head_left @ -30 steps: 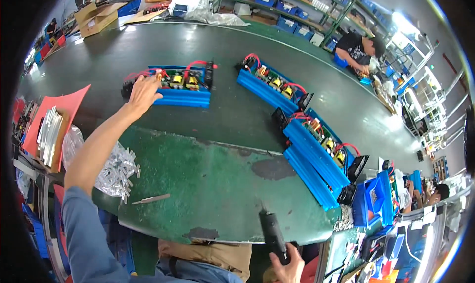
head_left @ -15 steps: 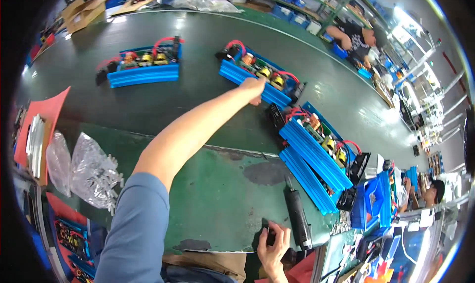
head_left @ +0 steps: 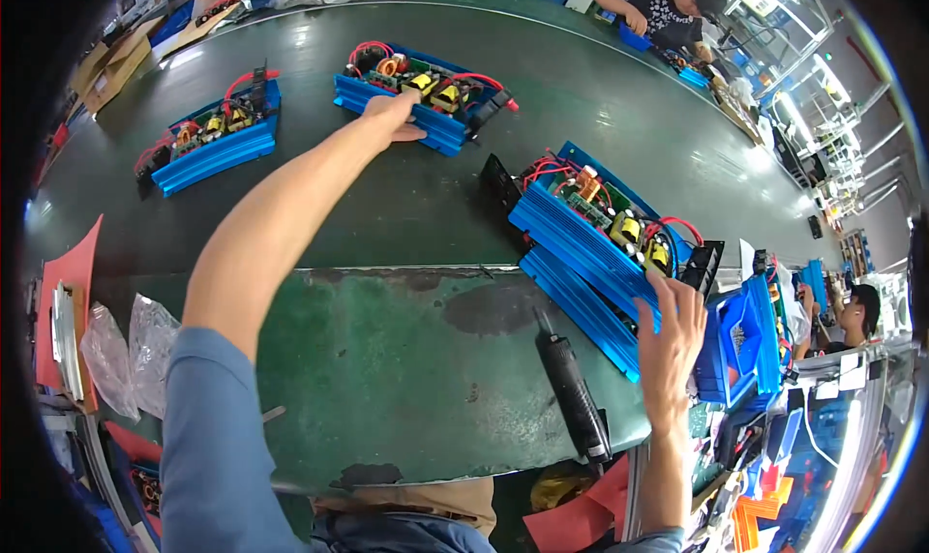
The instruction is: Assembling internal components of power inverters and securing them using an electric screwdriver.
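My left hand (head_left: 390,119) grips the near wall of a blue metal housing (head_left: 440,132) with its circuit board, yellow-wrapped transformers and red wires showing, on the far side of the dark bench. My right hand (head_left: 673,340) is at the near right end of another open blue housing (head_left: 585,232), thumb and fingers closed on its wall. That one lies crosswise on a lower blue housing (head_left: 581,311), mostly covered by it. A third open blue housing (head_left: 215,156) stands at the far left. A black electric screwdriver (head_left: 573,393) lies beside my right forearm.
Clear plastic bags (head_left: 111,359) lie at the left by a red sheet (head_left: 70,301). A blue bin (head_left: 728,345) stands right of the stacked housings. A cardboard box (head_left: 118,64) is at the far left. Another person (head_left: 668,11) works at the far right.
My left hand has shifted the far housing leftward. My right hand has left a small black part at the bench's near edge and moved up to the stacked housings. The view has turned slightly.
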Tool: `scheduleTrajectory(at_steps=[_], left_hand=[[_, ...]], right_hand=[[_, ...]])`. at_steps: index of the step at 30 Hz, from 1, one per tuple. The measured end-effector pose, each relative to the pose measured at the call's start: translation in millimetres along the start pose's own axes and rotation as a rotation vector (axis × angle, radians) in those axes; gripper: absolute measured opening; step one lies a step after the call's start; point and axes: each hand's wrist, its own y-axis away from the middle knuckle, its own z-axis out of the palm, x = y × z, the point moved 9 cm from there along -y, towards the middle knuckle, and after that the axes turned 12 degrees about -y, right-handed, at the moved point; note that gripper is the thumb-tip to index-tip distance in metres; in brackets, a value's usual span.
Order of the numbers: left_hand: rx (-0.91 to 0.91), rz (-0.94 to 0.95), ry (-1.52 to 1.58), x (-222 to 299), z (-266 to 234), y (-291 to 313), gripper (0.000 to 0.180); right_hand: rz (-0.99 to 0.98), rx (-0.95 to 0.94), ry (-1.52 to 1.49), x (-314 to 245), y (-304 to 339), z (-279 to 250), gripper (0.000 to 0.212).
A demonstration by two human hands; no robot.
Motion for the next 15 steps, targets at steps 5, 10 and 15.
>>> scheduleTrajectory(at_steps=[5, 10, 15], left_hand=[[-0.144, 0.096, -0.199, 15.8, -78.2, 70.6, 0.066], [-0.252, 0.177, -0.499, 26.7, -112.5, 197.6, 0.039], [-0.464, 0.204, -0.559, -28.8, -118.0, 274.9, 0.030]], right_hand=[[0.076, -0.082, -0.210, 17.8, 3.8, -4.8, 0.030], [0.098, -0.106, -0.186, 10.4, 15.0, -5.5, 0.030], [-0.047, 0.039, -0.164, -41.6, 40.4, -19.1, 0.029]])
